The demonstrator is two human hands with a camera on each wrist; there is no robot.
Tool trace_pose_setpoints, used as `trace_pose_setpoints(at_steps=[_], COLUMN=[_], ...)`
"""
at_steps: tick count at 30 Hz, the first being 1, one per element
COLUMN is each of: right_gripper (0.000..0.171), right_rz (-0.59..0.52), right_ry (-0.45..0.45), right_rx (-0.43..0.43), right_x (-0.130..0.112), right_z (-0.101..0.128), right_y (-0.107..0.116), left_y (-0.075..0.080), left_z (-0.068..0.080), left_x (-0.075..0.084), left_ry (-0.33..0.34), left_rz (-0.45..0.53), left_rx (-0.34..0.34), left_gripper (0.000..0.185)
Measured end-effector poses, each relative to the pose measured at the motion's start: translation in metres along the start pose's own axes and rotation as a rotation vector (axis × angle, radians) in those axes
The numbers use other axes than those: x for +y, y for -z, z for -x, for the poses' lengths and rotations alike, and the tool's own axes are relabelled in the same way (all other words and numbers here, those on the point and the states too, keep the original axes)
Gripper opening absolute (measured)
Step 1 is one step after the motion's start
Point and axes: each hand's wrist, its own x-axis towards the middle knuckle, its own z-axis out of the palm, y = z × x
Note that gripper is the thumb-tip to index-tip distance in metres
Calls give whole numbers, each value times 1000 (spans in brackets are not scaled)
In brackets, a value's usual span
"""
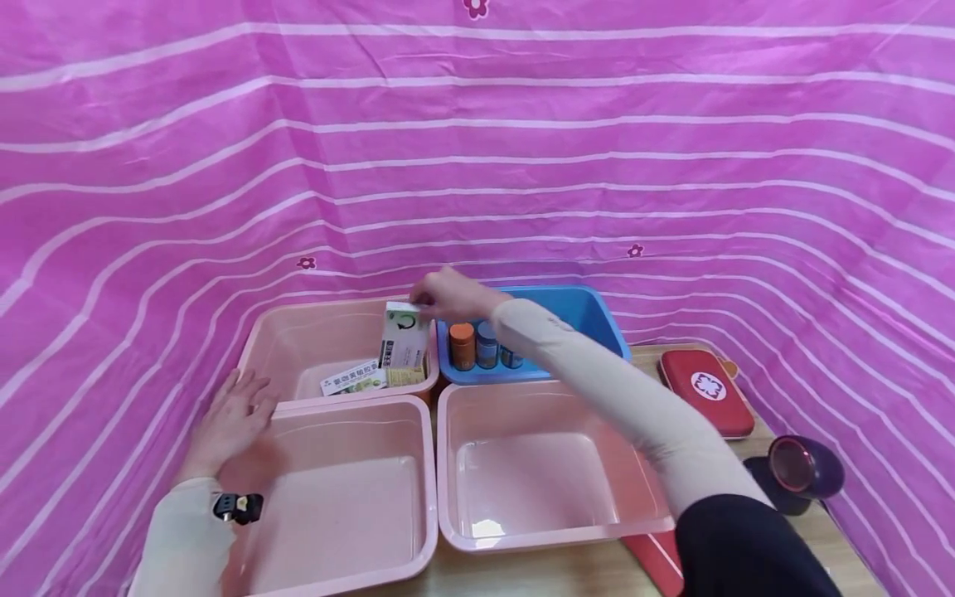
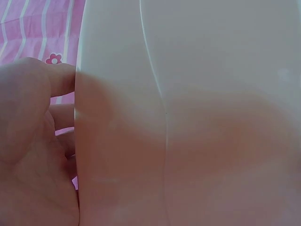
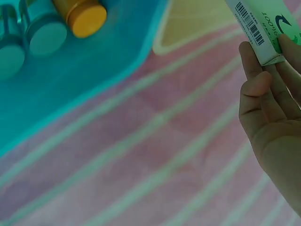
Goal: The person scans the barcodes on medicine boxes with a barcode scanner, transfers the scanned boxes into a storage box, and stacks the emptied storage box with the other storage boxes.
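Nearest the head camera, two pale pink tubs sit side by side on the wooden table: the near left tub and the near right tub. The person's left hand lies with straight, spread fingers against the outer left corner of the near left tub, gripping nothing. The left wrist view shows only the palm pressed to a blurred pale wall, probably that tub's side, though the closeness makes it hard to be sure.

Behind these stand a far pink tub and, to its right, a blue tub. The right hand reaches across over the far tubs and pinches the top edge of a white and green medicine box, thumb and fingers closed on it. That box stands upright in the right end of the far pink tub, close to its right wall. A flat white and green packet lies on the tub's floor just beside it. The right wrist view shows the fingertips on the box's barcoded end.

Inside the blue tub stand an orange-capped bottle and two blue-capped bottles, close together. A red first-aid pouch lies on the table to the right, with a dark purple cup nearer the camera.
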Motion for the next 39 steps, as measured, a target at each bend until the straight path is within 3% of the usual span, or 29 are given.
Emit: trace_pose_setpoints(at_steps=[4, 9, 13, 17, 20, 24, 27, 30, 34, 36, 39], right_gripper=[22, 21, 27, 33, 34, 32, 29, 30, 35, 39, 46], right_rz=[44, 93, 106, 61, -3, -56, -67, -85, -107, -137, -189], right_ry=[-31, -59, -67, -30, -4, -30, -55, -78, -141, -181, -221], right_rx=[-58, -102, -101, -66, -8, 120, 248, 342, 379, 372, 341], right_x=[7, 16, 19, 18, 22, 36, 52, 71, 92, 99, 106], right_z=[-22, -32, -30, -11, 21, 89, 150, 213, 284, 310, 338], right_y=[-28, -54, -63, -55, -39, -18, -9, -11, -30, -43, -61], left_y=[-3, -4, -5, -6, -5, -4, -3, -3, -13, -21, -33], left_z=[0, -2, 0, 3, 3, -1, -2, 0, 5, 7, 8], left_x=[4, 8, 8, 6, 7, 20, 45, 83, 134, 154, 172], left_ry=[0, -9, -16, -18, -12, -59, -148, -255, -399, -476, -542], left_rz=[8, 14, 15, 15, 26, 20, 16, 29, -4, -8, 27], left_rx=[-6, -8, -3, -2, 0, 34, 47, 29, -69, -150, -317], left_gripper=[56, 55, 54, 53, 54, 51, 51, 49, 41, 38, 37])
